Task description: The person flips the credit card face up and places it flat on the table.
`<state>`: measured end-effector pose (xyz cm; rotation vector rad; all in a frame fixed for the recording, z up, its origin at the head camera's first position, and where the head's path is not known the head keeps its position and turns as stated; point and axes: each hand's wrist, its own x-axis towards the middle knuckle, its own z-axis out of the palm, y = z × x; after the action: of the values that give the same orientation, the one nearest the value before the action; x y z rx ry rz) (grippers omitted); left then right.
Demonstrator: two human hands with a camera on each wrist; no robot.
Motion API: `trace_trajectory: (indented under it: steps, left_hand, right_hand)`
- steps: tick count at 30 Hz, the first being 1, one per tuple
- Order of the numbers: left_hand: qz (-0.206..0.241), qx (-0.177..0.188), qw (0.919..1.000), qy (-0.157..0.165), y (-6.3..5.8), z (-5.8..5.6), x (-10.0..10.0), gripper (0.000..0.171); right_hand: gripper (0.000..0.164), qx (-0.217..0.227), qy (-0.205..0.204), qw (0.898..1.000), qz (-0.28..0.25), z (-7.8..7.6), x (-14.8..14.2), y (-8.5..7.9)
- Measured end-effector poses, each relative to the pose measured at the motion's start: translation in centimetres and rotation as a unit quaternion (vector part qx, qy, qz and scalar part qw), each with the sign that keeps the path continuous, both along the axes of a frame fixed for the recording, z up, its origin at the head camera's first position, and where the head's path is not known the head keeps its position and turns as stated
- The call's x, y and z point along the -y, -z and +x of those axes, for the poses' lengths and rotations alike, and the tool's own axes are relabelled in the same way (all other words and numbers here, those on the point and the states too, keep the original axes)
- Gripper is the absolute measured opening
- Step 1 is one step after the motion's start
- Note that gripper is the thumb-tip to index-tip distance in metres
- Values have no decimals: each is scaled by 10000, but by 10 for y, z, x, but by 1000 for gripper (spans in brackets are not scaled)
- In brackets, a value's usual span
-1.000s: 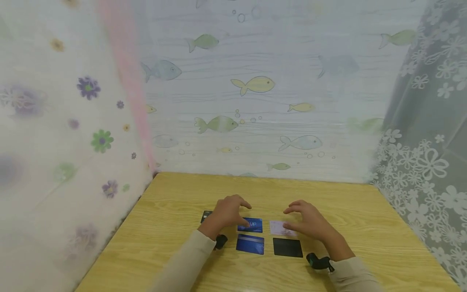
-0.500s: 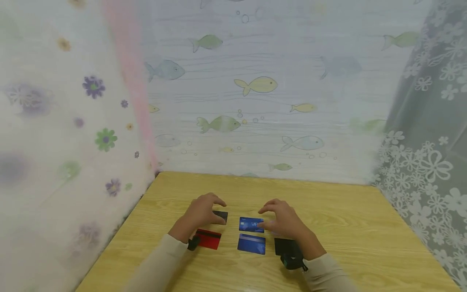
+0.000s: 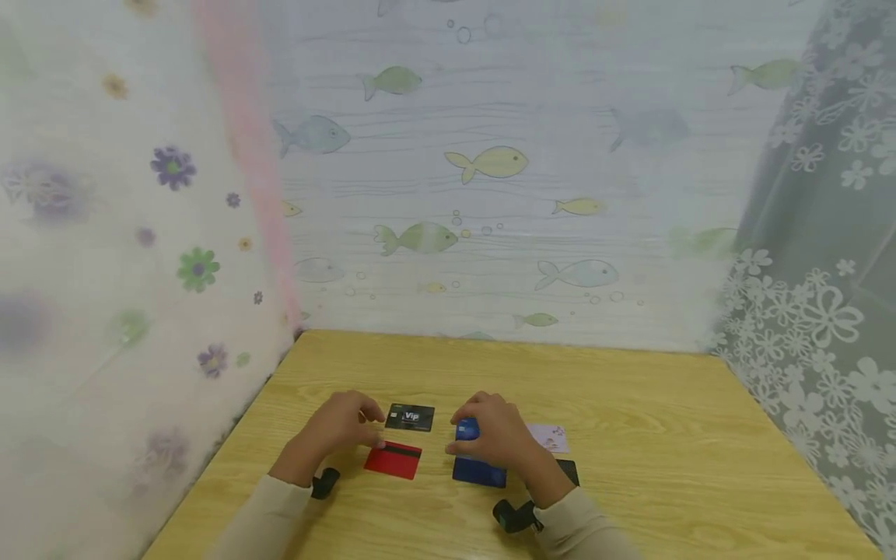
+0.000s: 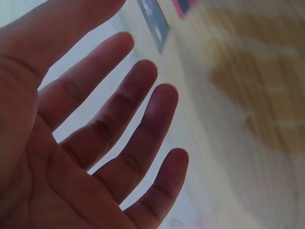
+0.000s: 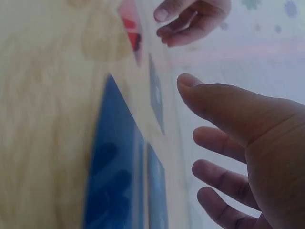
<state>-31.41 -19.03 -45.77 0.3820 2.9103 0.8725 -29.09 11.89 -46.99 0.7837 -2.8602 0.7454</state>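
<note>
My left hand (image 3: 330, 432) hovers beside the left pair of cards, its fingers loosely bent and holding nothing. Right of it lie a black Vip card (image 3: 410, 418) and, nearer, a red card (image 3: 393, 462) with a dark stripe. Over the middle pair is my right hand (image 3: 498, 435), which partly covers an upper blue card (image 3: 466, 428) and a lower blue card (image 3: 479, 473). In the right wrist view its fingers are relaxed and apart from the blue card (image 5: 110, 167). The palm and spread fingers of my left hand (image 4: 95, 119) appear bare in the left wrist view.
A pale pink card (image 3: 551, 437) and a black card (image 3: 569, 471), partly hidden by my right arm, lie on the right. All the cards lie flat on the wooden table (image 3: 672, 435). Fish-patterned fabric (image 3: 490, 257) hangs behind, flowered curtains at the sides.
Both hands have moved left over the cards. The left hand has uncovered the black Vip card and the red card; the right has gone from the pink card to the blue ones. The cards stay put.
</note>
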Motion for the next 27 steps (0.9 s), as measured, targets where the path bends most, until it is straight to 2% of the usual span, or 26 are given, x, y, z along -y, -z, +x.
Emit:
trace_trajectory:
  steps: [6,12,18,27]
  left_hand:
    - [224,213,9989,355,8,1,21,36]
    - [422,465,9957,677,11,-1,29,41]
    - [115,608,9960,646,11,1,27,43]
    - [-182,467,9961,722,9,4,19,37]
  right_hand:
    - [42,126,-92,9998,152,6,25,0]
    - [45,36,-86,9987,508,8,45,7]
    - [52,76,77,9967,803,8,61,14]
    - [40,77,297,9952,929,12,66,16]
